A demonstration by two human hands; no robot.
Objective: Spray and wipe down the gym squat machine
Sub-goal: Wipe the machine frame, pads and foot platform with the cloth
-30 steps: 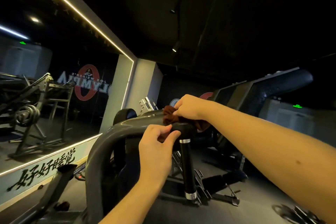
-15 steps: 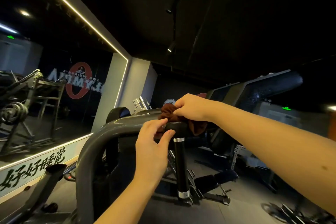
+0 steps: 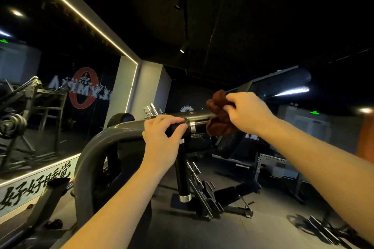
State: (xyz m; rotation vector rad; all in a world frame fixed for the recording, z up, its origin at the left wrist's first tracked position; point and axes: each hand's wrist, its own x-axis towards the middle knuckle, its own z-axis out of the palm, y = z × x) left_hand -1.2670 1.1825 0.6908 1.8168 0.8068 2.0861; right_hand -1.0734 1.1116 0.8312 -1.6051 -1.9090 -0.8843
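Wipe in progress on the squat machine's handle, both hands on it.

Landmark is the chrome collar [image 3: 192,126] on the black rubber handle [image 3: 199,126]. Nearest, the left hand [image 3: 162,137] is just left of the collar, fingers curled round the handle where the curved grey steel tube [image 3: 97,143] ends. It looks like a bracing grip. Just right of the collar, slightly farther out, the right hand [image 3: 249,113] pinches a rumpled brown cloth [image 3: 217,111] bunched against the handle. In this dim light I can't tell if the cloth wraps fully round. The handle's long axis runs left-right, so the next stroke is likely along it, and the right hand is the one placed for it. No spray bottle in view.
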